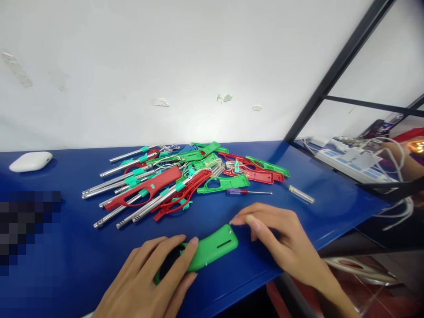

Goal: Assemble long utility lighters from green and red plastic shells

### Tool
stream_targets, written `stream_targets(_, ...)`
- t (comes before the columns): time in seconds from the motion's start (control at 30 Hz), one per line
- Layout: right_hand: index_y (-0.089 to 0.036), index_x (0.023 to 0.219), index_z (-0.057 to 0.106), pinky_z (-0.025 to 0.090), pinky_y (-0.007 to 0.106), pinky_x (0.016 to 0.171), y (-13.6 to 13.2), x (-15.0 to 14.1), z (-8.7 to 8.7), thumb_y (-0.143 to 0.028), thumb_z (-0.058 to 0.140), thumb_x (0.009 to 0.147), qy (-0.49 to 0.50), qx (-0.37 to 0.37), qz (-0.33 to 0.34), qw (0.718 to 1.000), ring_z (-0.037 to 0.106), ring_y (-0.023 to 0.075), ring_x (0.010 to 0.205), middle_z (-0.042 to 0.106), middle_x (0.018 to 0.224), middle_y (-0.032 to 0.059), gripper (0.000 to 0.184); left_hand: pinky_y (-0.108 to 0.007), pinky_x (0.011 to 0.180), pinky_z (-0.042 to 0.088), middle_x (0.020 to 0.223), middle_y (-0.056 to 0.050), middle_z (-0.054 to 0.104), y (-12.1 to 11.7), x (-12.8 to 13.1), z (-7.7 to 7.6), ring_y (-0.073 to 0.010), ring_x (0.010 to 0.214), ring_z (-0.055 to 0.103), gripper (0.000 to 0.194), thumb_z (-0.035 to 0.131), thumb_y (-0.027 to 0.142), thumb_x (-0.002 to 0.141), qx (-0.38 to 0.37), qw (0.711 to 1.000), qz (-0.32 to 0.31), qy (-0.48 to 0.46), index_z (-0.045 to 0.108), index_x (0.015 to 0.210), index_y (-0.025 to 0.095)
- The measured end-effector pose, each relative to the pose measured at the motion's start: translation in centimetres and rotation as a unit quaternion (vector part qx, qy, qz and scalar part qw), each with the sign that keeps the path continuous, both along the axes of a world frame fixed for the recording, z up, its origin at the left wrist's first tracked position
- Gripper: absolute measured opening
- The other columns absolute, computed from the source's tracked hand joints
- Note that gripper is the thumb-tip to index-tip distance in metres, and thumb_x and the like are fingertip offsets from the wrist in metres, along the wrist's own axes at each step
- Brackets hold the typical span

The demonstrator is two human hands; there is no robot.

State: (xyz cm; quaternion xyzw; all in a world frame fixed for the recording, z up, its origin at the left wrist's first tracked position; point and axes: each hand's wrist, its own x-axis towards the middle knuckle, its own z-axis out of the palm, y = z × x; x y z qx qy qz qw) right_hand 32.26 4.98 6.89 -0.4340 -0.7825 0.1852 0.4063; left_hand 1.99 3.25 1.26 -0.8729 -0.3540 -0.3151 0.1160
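Observation:
A green lighter handle point(215, 248) lies on the blue table, its slotted end pointing right. My left hand point(155, 269) grips its guard end, with fingers over the top and the thumb along the near side. In the corner hole of the far end sits a small metal screw point(230, 231). Beside that corner is my right hand point(274, 234), its thumb and index finger drawn together. Whatever may be between those fingertips is hidden. Beyond the hands lies a small screwdriver point(236, 191) with a purple and red handle.
A pile of lighter parts, with silver tubes point(122, 218), red casings point(261, 173) and green casings point(228, 183), covers the table's back middle. A clear tube point(301, 194) lies to the right, a white case point(31, 161) far left. Past the black frame point(341, 57) is a power strip point(354, 164).

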Motion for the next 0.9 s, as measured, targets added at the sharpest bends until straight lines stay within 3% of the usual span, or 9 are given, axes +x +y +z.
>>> stream_targets(0.13,-0.028,0.128,0.077,0.057,0.037,0.103,0.5,0.1,-0.8,-0.029,0.057,0.112,-0.08,0.073,-0.125,0.986,0.074,0.0218,0.116,0.081,0.124,0.0023,0.026,-0.031,0.104,0.051,0.137,0.006,0.071,0.0,0.1,0.0,-0.0178,0.119,0.066,0.049,0.041,0.046,0.116,0.005,1.0,-0.001,-0.009,0.041,0.164,0.037)
stream_targets(0.23,-0.028,0.142,0.07,0.048,0.053,0.117,0.9,0.2,-1.7,-0.033,0.058,0.111,-0.17,0.08,-0.153,0.97,0.064,0.031,0.135,0.075,0.141,0.0059,0.034,-0.031,0.102,0.054,0.137,0.006,0.071,0.1,0.0,-0.3,-0.018,0.118,0.066,0.049,0.041,0.046,0.116,0.008,1.0,0.002,-0.014,0.042,0.164,0.038)
stream_targets(0.33,-0.026,0.142,0.07,0.052,0.057,0.109,1.2,0.4,-2.3,-0.036,0.06,0.11,-0.189,0.072,-0.163,0.966,0.068,0.0332,0.123,0.076,0.132,0.0098,0.034,-0.03,0.098,0.057,0.136,0.005,0.072,0.0,0.0,-0.5,-0.0182,0.116,0.067,0.048,0.041,0.048,0.115,0.0,1.0,0.007,-0.015,0.045,0.162,0.038)
stream_targets(0.43,-0.026,0.134,0.074,0.057,0.052,0.092,1.3,0.6,-2.6,-0.036,0.062,0.109,-0.179,0.071,-0.17,0.967,0.069,0.0309,0.102,0.075,0.112,0.0102,0.029,-0.03,0.097,0.058,0.135,0.005,0.073,0.1,0.1,-0.5,-0.0177,0.115,0.068,0.047,0.04,0.047,0.115,-0.001,1.0,0.009,-0.02,0.046,0.161,0.039)
stream_targets(0.53,-0.029,0.116,0.08,0.057,0.046,0.086,1.3,0.7,-2.6,-0.033,0.064,0.109,-0.163,0.073,-0.154,0.972,0.068,0.0274,0.094,0.074,0.104,0.007,0.019,-0.029,0.098,0.058,0.134,0.005,0.074,0.1,0.2,-0.4,-0.0173,0.115,0.069,0.047,0.04,0.048,0.115,0.001,1.0,0.012,-0.019,0.046,0.161,0.04)
stream_targets(0.77,-0.029,0.111,0.072,0.061,0.037,0.081,0.6,0.2,-1.2,-0.021,0.067,0.106,-0.039,0.156,-0.126,0.979,0.072,0.0227,0.092,0.079,0.099,0.0026,0.01,-0.029,0.097,0.059,0.132,0.003,0.076,0.2,0.3,-0.1,-0.0176,0.112,0.072,0.046,0.041,0.049,0.115,0.005,1.0,0.013,-0.02,0.051,0.158,0.039)
stream_targets(0.9,-0.027,0.108,0.068,0.063,0.03,0.066,0.6,-0.1,-0.2,-0.023,0.064,0.109,0.23,0.173,-0.101,0.952,0.073,0.0171,0.076,0.077,0.093,0.0007,0.005,-0.029,0.095,0.059,0.131,0.002,0.076,0.3,0.3,-0.1,-0.0176,0.111,0.073,0.046,0.04,0.05,0.115,0.007,1.0,0.019,-0.017,0.052,0.158,0.04)
